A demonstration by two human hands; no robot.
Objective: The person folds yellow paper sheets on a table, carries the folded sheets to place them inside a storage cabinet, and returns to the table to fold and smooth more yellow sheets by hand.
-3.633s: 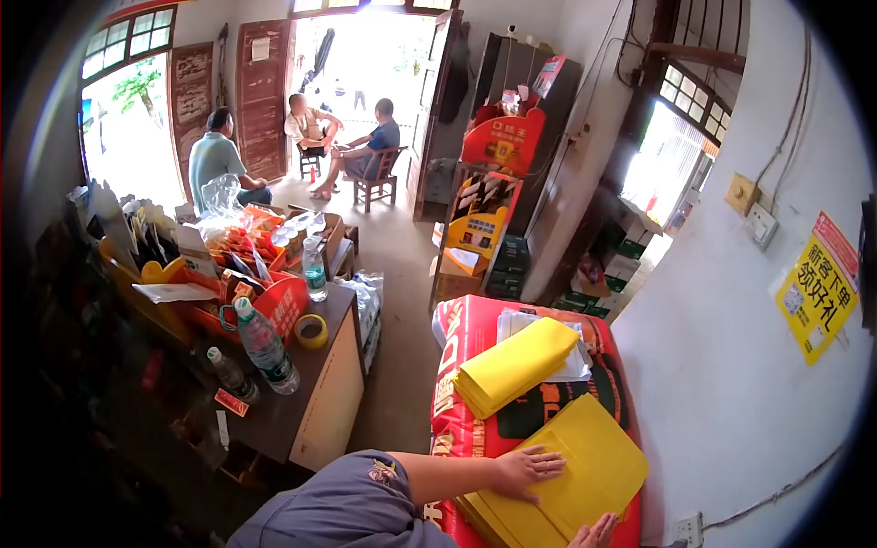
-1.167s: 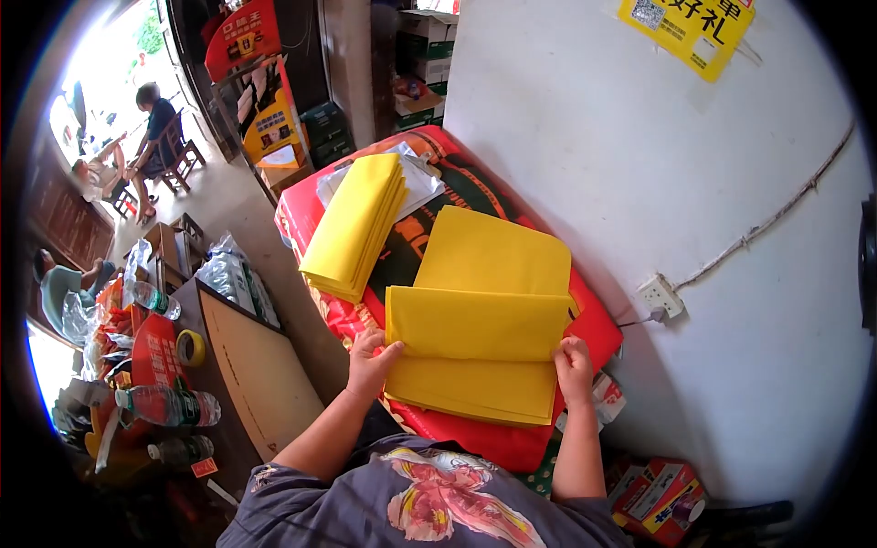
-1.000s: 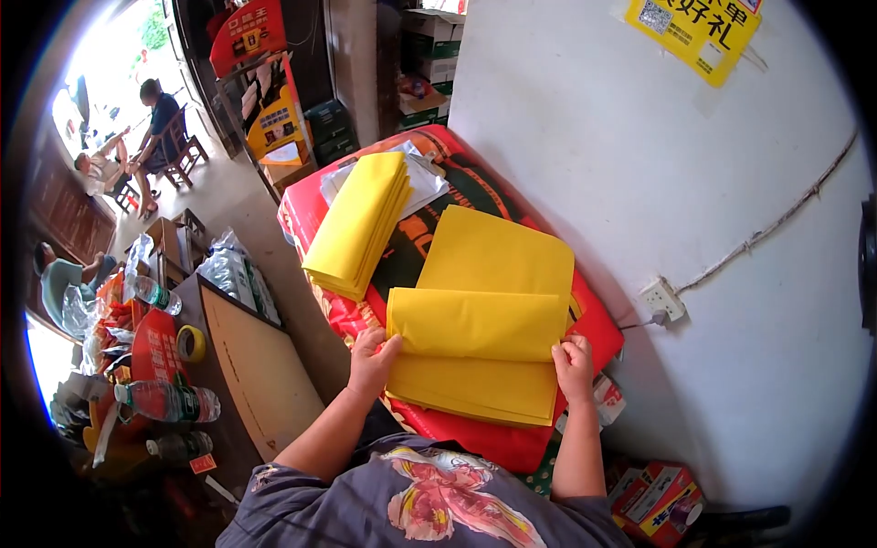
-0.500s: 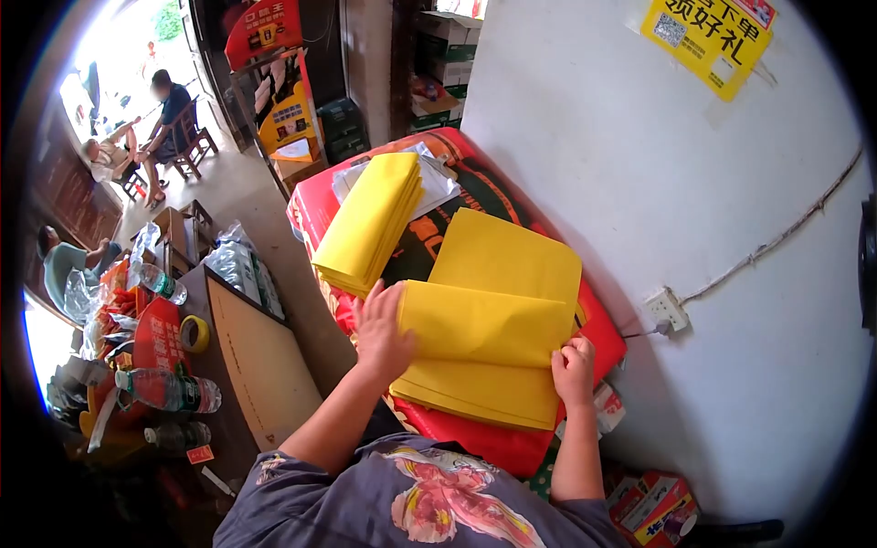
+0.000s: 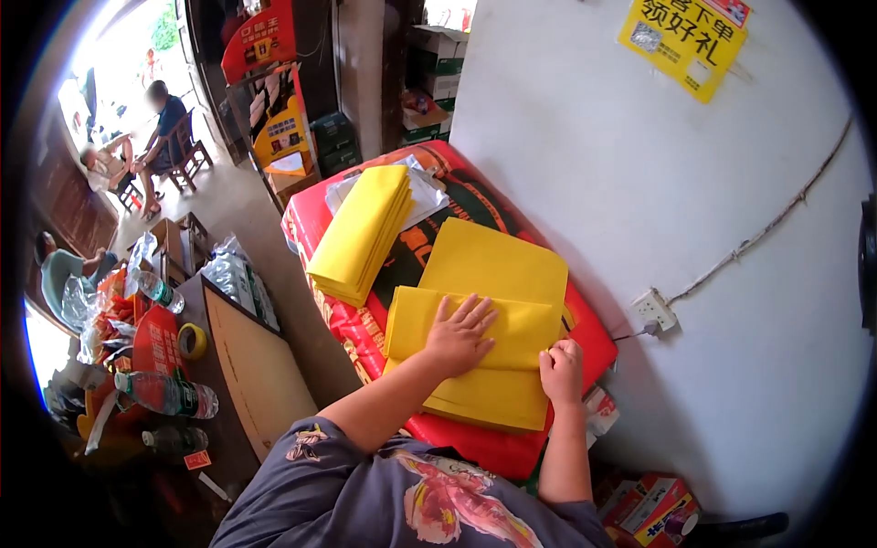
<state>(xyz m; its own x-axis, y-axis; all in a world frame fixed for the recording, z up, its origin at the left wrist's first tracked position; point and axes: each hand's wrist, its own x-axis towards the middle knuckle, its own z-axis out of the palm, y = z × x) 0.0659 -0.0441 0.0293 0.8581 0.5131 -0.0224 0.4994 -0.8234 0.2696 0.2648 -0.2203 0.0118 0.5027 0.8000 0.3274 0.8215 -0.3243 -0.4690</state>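
Note:
A yellow, paper-like sheet (image 5: 525,320) lies folded over on top of a flat pile of yellow sheets (image 5: 498,402). My left hand (image 5: 461,336) rests palm down on the folded sheet, its fingers spread. At the sheet's right edge, the fingers of my right hand (image 5: 561,370) are closed on it. Beyond the fold, a flat yellow part (image 5: 502,260) extends toward the wall side. To the upper left sits a stack of folded yellow sheets (image 5: 359,236). All of this rests on a large red printed package (image 5: 475,449).
White paper in plastic (image 5: 427,196) lies behind the folded stack. At left, a desk (image 5: 256,352) carries water bottles (image 5: 169,393) and yellow tape (image 5: 192,341). A wall with a socket (image 5: 654,310) borders the right. Seated people (image 5: 169,128) are near the doorway.
My left hand has moved right, from the fold's left edge onto the middle of the folded sheet, and now lies flat. My right hand keeps its grip at the right edge.

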